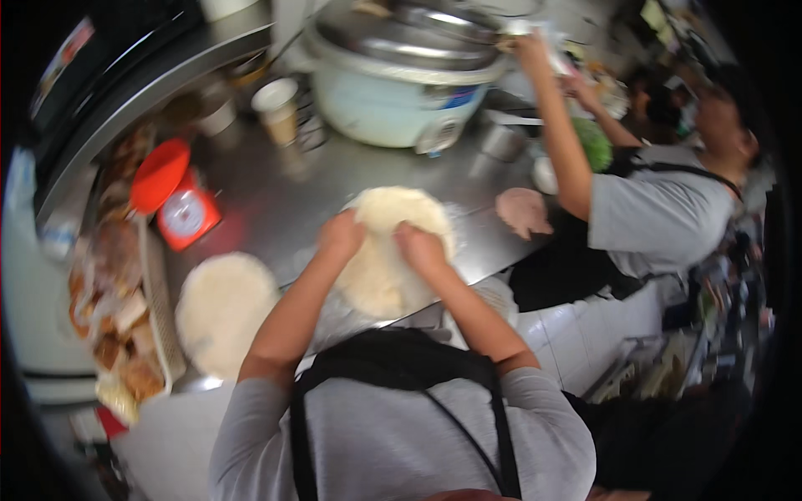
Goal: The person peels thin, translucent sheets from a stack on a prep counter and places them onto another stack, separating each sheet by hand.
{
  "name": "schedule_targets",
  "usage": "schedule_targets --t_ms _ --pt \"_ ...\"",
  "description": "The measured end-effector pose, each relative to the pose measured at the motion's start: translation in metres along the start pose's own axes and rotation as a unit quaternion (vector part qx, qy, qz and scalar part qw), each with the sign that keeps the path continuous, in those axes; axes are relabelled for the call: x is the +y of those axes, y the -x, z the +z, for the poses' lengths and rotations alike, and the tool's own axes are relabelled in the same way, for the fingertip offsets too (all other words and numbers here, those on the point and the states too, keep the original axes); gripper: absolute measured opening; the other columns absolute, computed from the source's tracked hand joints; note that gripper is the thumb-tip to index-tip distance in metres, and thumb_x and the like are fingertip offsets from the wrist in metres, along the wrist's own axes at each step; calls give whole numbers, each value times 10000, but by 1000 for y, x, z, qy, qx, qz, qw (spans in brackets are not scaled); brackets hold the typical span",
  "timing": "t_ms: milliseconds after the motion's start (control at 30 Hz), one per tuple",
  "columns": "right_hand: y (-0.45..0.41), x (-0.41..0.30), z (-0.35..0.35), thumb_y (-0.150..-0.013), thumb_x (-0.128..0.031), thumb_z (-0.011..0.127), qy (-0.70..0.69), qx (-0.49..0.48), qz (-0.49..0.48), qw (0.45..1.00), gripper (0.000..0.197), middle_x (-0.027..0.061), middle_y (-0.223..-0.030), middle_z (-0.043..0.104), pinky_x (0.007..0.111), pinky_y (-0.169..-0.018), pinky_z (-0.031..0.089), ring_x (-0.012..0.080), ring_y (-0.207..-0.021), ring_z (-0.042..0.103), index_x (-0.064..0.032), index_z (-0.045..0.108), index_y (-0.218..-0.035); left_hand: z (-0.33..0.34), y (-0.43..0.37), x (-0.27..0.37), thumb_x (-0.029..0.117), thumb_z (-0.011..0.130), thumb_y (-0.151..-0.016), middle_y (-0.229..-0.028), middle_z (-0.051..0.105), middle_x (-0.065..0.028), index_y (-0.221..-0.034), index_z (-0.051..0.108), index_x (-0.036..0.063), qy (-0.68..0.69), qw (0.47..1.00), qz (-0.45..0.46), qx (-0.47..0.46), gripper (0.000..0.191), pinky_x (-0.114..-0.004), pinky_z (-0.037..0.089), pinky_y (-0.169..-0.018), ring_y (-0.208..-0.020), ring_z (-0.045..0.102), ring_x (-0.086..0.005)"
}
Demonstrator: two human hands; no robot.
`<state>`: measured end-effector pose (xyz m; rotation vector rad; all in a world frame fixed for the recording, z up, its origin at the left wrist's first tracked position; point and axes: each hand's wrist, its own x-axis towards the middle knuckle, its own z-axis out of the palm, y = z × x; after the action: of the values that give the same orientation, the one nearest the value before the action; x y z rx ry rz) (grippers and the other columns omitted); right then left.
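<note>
A large flat round of pale dough (376, 275) lies on the stainless steel worktop in front of me. My left hand (342, 237) touches its upper left edge, fingers curled. Over the right part of the same round is my right hand (420, 247), also curled, with the fingertips on or just above the dough. Blur hides whether either hand pinches it. Another pale dough round (227, 313) rests to the left, by my left forearm, touched by neither hand.
A big lidded rice cooker (401, 100) stands at the back, with a paper cup (277, 109) beside it. On the left are a red kitchen scale (187, 216) and a basket (164, 313) of bagged food. A co-worker (664, 206) reaches in from the right, near a pink flat piece (523, 211).
</note>
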<state>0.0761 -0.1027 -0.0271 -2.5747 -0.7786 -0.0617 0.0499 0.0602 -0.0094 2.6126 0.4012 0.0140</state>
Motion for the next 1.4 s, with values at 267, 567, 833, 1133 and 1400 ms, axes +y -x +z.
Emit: schedule_targets --t_ms 267,567,833,1133,1400 --pt "-27 -33 11 -714 -180 530 -33 71 -54 995 225 132 -766 579 394 -568 438 301 -645 560 -55 478 -894 4 10 7 185 514 -739 -790 572 -124 -781 495 66 0 990 120 72 128 -410 451 -597 -731 560 -310" --pt "-34 2 0 -779 -227 465 39 -13 -84 996 150 119 -731 582 385 -528 450 283 -619 573 -83 506 -778 0 3 -20 213 600 -710 -784 580 -121 -822 520 65 57 983 155 77 202 -402 435 -597 -707 555 -318" --pt "-20 15 -14 -779 -185 474 -39 44 -13 998 123 129 -724 578 391 -569 448 298 -655 571 -65 491 -796 19 -5 -51 234 630 -682 -806 585 -134 -867 523 63 75 996 33 35 274 -389 434 -646 -726 552 -324" --pt "-6 -11 -9 -751 -145 538 -71 40 -22 996 97 111 -725 581 361 -564 455 289 -638 565 -81 533 -824 11 -24 -4 213 652 -622 -1026 527 -137 -1078 433 95 7 985 111 133 519 -375 396 -793 -945 505 -296" --pt "9 28 -28 -792 -149 519 -156 159 144 964 105 173 -686 567 361 -548 442 328 -628 566 -53 515 -834 15 -47 -12 264 566 -736 -819 586 -157 -894 532 83 104 994 17 32 242 -408 436 -647 -778 554 -326"
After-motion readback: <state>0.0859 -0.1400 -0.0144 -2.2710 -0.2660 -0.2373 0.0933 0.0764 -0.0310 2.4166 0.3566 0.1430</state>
